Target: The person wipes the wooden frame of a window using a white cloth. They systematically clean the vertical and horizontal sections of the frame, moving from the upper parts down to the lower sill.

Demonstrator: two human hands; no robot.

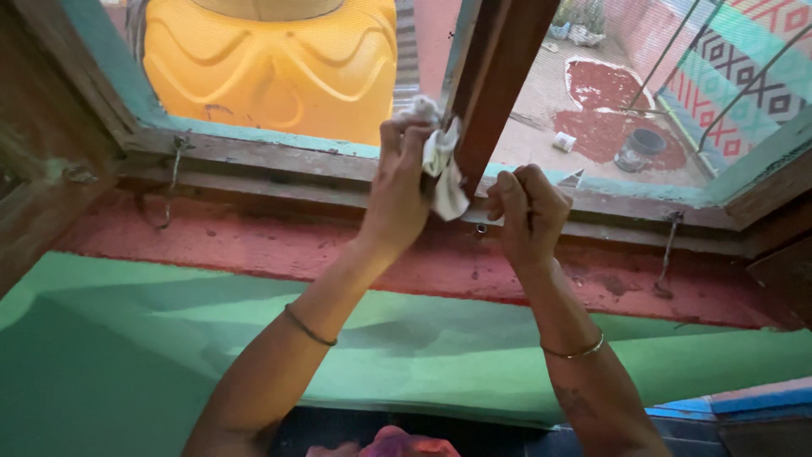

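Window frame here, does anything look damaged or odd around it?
Yes. The red sill below the window frame is scuffed and patchy, with paint worn off along the wooden ledge. A metal hook hangs loose at the left. The left hand presses a white cloth to the frame; the right hand is fisted beside it.

Soft white cloth (443, 173), worn matt wooden window frame (495, 76), glossy yellow plastic tank (271, 63)
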